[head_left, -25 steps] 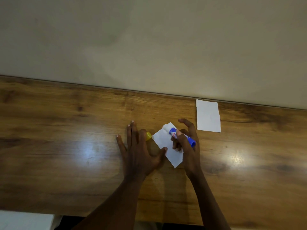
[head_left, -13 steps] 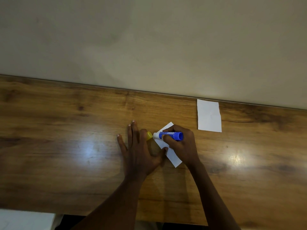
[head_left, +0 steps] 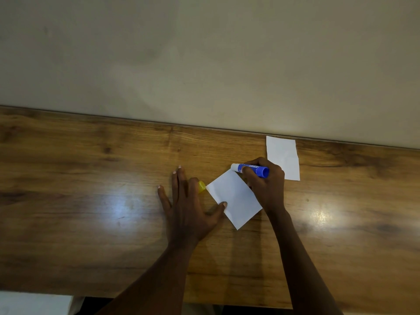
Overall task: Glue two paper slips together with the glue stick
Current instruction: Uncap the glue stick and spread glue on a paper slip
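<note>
A white paper slip (head_left: 236,197) lies tilted on the wooden table (head_left: 91,201). My left hand (head_left: 188,205) rests flat beside it, fingers spread, the thumb tip pressing the slip's left edge. My right hand (head_left: 266,187) grips a blue glue stick (head_left: 252,170), held sideways with its white tip at the slip's top corner. A second white slip (head_left: 283,157) lies to the upper right by the wall. The yellow cap (head_left: 201,186) sits next to my left index finger.
A pale wall (head_left: 204,64) rises along the table's far edge. The table's near edge runs along the bottom of the view, with something white (head_left: 34,304) below it at the left.
My right hand has carried the glue stick from the slip's left corner up and right to its top corner. More of the slip shows now. My left hand has stayed put.
</note>
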The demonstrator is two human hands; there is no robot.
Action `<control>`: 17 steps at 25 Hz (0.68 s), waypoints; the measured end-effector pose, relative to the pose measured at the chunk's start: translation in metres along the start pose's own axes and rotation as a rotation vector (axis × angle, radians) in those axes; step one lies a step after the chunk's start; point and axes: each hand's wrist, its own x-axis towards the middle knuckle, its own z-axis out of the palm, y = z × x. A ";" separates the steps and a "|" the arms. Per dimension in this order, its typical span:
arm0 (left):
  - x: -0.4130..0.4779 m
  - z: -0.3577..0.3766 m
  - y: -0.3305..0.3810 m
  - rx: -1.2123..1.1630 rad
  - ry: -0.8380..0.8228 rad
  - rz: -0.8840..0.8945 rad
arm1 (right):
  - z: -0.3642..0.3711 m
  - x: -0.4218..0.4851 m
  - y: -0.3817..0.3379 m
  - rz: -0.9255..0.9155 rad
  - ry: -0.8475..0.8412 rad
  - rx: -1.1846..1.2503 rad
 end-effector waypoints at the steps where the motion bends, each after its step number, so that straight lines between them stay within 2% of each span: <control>1: 0.000 0.000 0.000 -0.002 0.000 -0.001 | -0.001 -0.001 -0.001 -0.007 -0.001 0.003; 3: 0.000 0.000 0.000 -0.011 0.002 -0.001 | -0.003 -0.009 0.001 -0.006 0.032 0.093; 5: 0.000 -0.001 0.000 -0.012 0.002 0.004 | -0.006 -0.025 0.002 0.013 0.164 0.216; 6: 0.000 -0.001 0.000 -0.011 0.002 0.007 | -0.009 -0.036 0.005 0.008 0.252 0.191; 8: 0.000 -0.001 -0.001 -0.014 0.005 0.012 | -0.010 -0.061 0.014 -0.002 0.355 -0.052; 10: 0.000 -0.002 0.000 -0.024 0.007 0.014 | -0.004 -0.080 0.019 0.067 0.315 -0.310; 12: 0.000 -0.002 0.000 -0.031 0.011 0.015 | 0.005 -0.088 0.018 0.130 0.239 -0.402; 14: 0.000 -0.002 0.001 -0.027 0.018 0.011 | 0.010 -0.088 0.010 0.194 0.216 -0.280; 17: -0.001 -0.002 0.001 -0.026 0.026 0.011 | 0.004 -0.085 0.002 0.308 0.293 0.166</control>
